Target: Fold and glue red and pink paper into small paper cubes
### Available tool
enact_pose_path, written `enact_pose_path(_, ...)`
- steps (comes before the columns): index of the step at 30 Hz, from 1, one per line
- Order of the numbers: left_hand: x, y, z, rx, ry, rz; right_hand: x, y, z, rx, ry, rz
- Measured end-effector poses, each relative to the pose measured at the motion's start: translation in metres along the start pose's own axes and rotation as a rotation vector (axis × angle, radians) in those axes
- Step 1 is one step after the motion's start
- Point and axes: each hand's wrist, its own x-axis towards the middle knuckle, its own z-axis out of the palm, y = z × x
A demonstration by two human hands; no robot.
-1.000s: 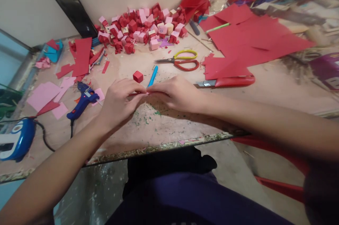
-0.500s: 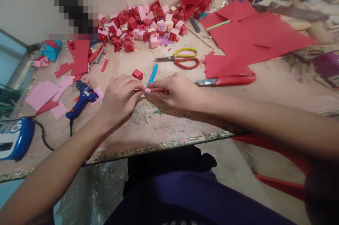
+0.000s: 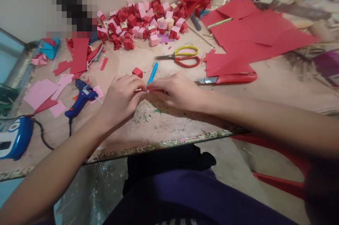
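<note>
My left hand (image 3: 124, 94) and my right hand (image 3: 177, 92) meet fingertip to fingertip just above the table. Both pinch a small piece of pink paper (image 3: 148, 91), mostly hidden by the fingers. Right behind them lie a red paper-covered cube (image 3: 137, 72) and a blue pen-like stick (image 3: 153, 72). Farther back are scissors (image 3: 174, 56) with one yellow and one red handle. A red box cutter (image 3: 227, 78), blade out, rests right of my right hand. To the left of my left hand lies a blue glue gun (image 3: 81, 99).
Many red and pink paper cubes (image 3: 141, 22) are heaped against the wall. Red paper sheets (image 3: 259, 30) spread at the right. Pink paper pieces (image 3: 41, 92) and a blue-and-white device (image 3: 18, 138) lie left, near a black cord. The table's front edge (image 3: 159, 146) is rough.
My fingertips have drawn closer together, so less of the pink paper shows between them. The view has shifted slightly; the tools have stayed in place.
</note>
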Motion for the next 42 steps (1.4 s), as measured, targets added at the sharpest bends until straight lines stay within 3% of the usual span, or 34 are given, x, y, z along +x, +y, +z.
enact_pose_path(9,-0.001,-0.001,0.002,-0.093,0.036,-0.021,0.0,-0.001,0.0,0.029,0.009,-0.014)
enact_pose_path(17,0.001,-0.005,-0.003,-0.067,0.165,-0.018,0.0,0.005,-0.005,0.081,0.168,-0.013)
enact_pose_path(24,0.002,-0.004,0.001,-0.107,0.16,-0.017,0.002,0.005,-0.005,0.134,0.178,-0.071)
enact_pose_path(31,0.002,0.005,0.002,-0.247,0.123,-0.145,0.0,0.001,-0.006,0.184,0.199,-0.125)
enact_pose_path(35,0.0,-0.001,0.004,-0.147,0.131,-0.065,0.004,-0.002,-0.008,0.349,0.166,0.034)
enact_pose_path(39,-0.003,-0.009,0.002,0.097,0.163,0.099,0.01,-0.002,-0.012,0.674,0.04,0.293)
enact_pose_path(42,-0.004,-0.011,0.0,0.18,0.134,0.146,0.012,0.0,-0.014,0.779,-0.061,0.36)
